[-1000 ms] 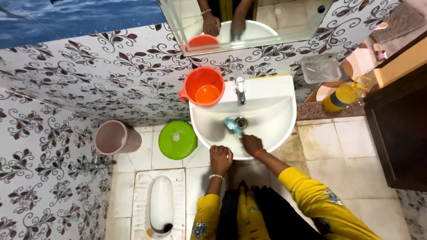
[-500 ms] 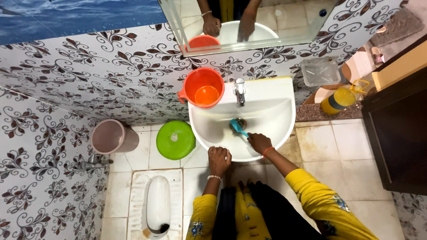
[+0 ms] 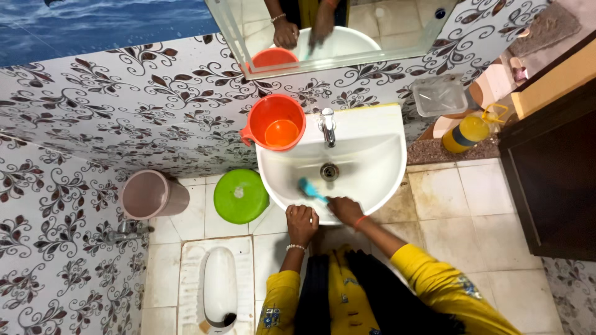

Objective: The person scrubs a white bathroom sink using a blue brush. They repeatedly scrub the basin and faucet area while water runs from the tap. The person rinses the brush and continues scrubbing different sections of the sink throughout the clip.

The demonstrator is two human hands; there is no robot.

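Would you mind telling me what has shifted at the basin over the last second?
The right hand, still gripping the blue brush, has drawn it from near the drain toward the front left of the white sink. The left hand stays on the front rim. The orange mug, green lid and tap have not moved.

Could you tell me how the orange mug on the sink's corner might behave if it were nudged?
The orange mug looks like thin plastic, so it is probably light. It stands upright on the back left ledge of the white sink, partly past the rim, so a push might tip it off. The ledge is glossy, so it would likely slide easily.
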